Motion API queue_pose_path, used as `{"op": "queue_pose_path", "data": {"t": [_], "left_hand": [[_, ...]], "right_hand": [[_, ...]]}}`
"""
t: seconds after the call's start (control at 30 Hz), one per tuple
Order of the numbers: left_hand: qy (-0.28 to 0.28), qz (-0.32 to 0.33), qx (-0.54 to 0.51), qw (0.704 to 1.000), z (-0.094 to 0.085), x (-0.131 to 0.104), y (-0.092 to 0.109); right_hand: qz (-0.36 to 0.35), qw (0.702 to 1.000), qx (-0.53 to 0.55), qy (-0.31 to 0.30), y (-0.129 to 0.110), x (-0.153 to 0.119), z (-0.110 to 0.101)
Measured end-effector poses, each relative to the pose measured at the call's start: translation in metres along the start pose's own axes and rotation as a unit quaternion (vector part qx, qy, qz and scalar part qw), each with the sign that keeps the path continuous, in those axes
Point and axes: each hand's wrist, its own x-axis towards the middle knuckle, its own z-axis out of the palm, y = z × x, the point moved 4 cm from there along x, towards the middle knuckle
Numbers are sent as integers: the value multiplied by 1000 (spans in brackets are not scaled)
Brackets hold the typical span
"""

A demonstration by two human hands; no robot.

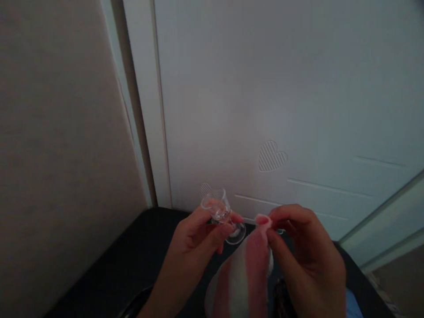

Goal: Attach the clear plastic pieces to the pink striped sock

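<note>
My left hand [202, 240] is closed around a small clear stemmed glass [221, 210], tilted with its rim toward the upper left and its round foot toward the lower right. Just right of it, my right hand [303, 254] pinches the top corner of a pink and white striped cloth [243, 276] between thumb and fingers. The cloth hangs down from that pinch past the bottom of the view. A small gap separates the cloth's gathered corner from the foot of the glass. Behind my right fingertips a bit of clear rim shows, too small to name.
Below my hands lies a dark tabletop [109, 265]. A white panel [281, 97] with embossed hearts rises behind it, and a plain wall [62, 132] stands at left. Dark objects, partly hidden, sit at the bottom edge near both wrists. Something blue shows beside my right wrist.
</note>
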Motion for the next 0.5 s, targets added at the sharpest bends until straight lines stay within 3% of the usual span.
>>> {"op": "queue_pose_path", "data": {"t": [0.3, 0.5], "left_hand": [[14, -48, -91, 995, 1, -1, -1], [-26, -84, -158, 984, 7, -4, -3]], "right_hand": [[-23, 997, -30, -64, -7, 3, 2], [-28, 996, -28, -79, -6, 3, 6]]}}
